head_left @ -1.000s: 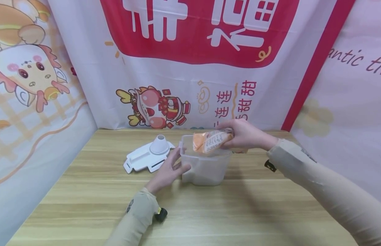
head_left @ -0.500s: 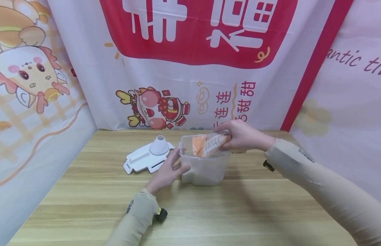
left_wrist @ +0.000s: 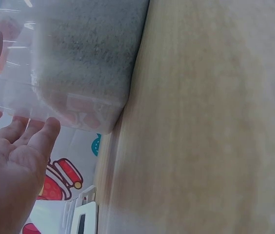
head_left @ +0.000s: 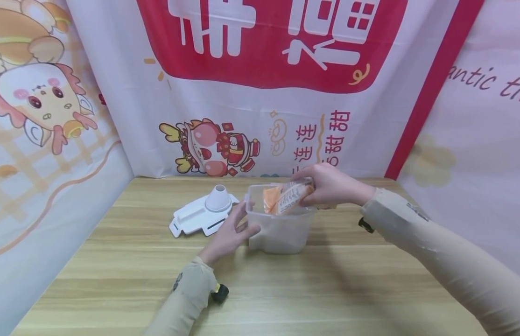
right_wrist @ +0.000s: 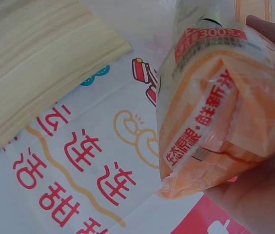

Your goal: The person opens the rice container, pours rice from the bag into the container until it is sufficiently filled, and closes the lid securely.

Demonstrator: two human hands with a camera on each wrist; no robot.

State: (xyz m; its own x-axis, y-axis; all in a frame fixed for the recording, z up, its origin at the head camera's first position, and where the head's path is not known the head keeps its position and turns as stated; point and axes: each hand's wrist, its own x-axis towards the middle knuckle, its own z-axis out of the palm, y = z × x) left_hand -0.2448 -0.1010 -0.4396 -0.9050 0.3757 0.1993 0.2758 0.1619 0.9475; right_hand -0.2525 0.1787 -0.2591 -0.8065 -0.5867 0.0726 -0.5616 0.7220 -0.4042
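In the head view, a translucent plastic container [head_left: 278,239] stands on the table. Pale rice grains [left_wrist: 88,53] show through its wall in the left wrist view. My left hand [head_left: 229,235] holds the container's left corner, thumb on the front wall and fingers along the side. My right hand [head_left: 332,184] grips a clear and orange rice bag [head_left: 290,198], tilted over the container's mouth. Up close in the right wrist view, the bag [right_wrist: 215,122] shows an orange folded end with red and white lettering. The bag's lower part is hidden behind the container's front rim.
Left of the container lies a white plastic lid [head_left: 197,219] with an upright cone-shaped piece [head_left: 218,199] on it. The wooden table [head_left: 117,275] extends in front. A printed cloth [head_left: 239,102] hangs at the back, with more cloth on both sides.
The rice bag tilts a little more steeply than a second ago and sits slightly lower over the container. My left hand, the container and the lid stay in place.
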